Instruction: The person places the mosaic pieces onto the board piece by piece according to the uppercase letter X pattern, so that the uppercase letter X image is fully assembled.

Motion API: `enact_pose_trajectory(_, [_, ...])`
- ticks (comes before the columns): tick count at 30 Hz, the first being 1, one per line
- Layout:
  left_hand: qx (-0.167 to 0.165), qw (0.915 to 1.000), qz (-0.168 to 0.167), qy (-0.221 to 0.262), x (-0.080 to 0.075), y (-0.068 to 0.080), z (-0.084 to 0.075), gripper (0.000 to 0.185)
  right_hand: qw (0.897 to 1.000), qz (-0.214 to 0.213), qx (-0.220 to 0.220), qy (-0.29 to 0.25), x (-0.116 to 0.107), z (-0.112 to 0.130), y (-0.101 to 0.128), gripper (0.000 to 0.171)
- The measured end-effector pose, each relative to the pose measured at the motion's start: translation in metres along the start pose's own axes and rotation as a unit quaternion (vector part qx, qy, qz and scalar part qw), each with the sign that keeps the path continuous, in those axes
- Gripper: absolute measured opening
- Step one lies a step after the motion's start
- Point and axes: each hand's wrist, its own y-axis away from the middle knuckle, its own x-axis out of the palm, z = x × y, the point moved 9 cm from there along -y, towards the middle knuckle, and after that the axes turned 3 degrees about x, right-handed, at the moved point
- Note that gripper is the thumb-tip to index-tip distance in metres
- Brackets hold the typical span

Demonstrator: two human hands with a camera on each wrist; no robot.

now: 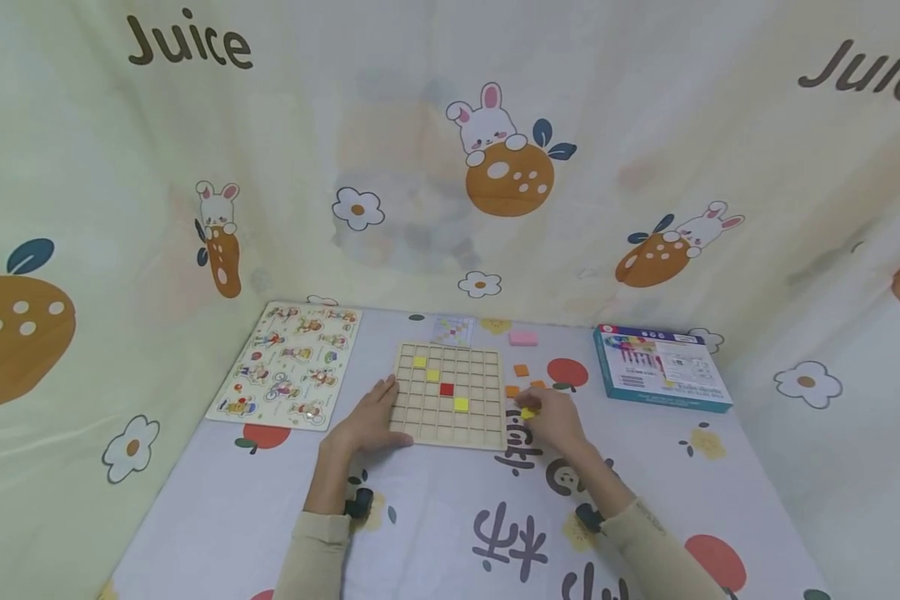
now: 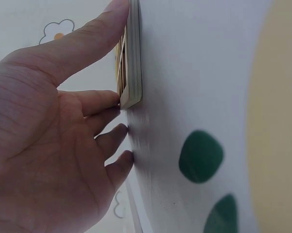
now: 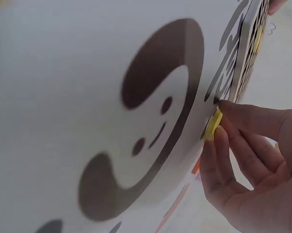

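A wooden grid board (image 1: 423, 421) lies on the table, with yellow tiles (image 1: 461, 405) and one red tile (image 1: 447, 389) set in a slanting row. At its near left corner rests my left hand (image 1: 369, 423), fingers along the left side and thumb at the front edge. The left wrist view shows the thumb (image 2: 94, 36) against the board's edge. Right of the board, my right hand (image 1: 558, 421) pinches a yellow square tile (image 3: 214, 124) between thumb and fingertips, close to the tablecloth. Orange tiles (image 1: 522, 370) lie just beyond that hand, one partly hidden by it.
A pattern card (image 1: 453, 330) lies behind the board, with a pink block (image 1: 523, 338) to its right. To the left is a picture puzzle board (image 1: 288, 367). A boxed set (image 1: 663, 371) lies at the back right. Printed curtains rise behind the table.
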Motion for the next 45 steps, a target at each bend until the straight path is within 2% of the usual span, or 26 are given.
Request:
enact_pose_trajectory(3, [-0.002,1.0000,0.002,0.002,0.000,-0.001,-0.001,0.109,1.000,-0.006,0.008,0.000,-0.005,-0.006,0.001,0.043])
enact_pose_trajectory(8, [-0.007,1.0000,0.005,0.004,0.000,-0.001,0.000,0.109,1.000,-0.012,0.026,0.004,-0.011,-0.016,0.000,0.037])
enact_pose_trajectory(21, [-0.010,0.9999,0.000,0.011,0.000,0.002,0.000,0.109,1.000,-0.020,0.021,0.000,-0.016,-0.020,0.002,0.034])
enact_pose_trajectory(32, [-0.004,1.0000,0.003,0.007,0.002,-0.001,0.001,0.108,0.997,-0.033,0.003,-0.071,-0.018,-0.020,-0.006,0.028])
enact_pose_trajectory(39, [-0.002,1.0000,-0.002,0.005,-0.001,-0.003,0.002,0.109,0.994,-0.036,-0.010,-0.100,-0.019,-0.005,-0.009,0.031])
enact_pose_trajectory(45, [0.000,0.9999,-0.001,0.011,0.001,-0.001,0.000,0.108,0.991,-0.017,0.000,-0.132,-0.009,0.007,-0.005,0.030])
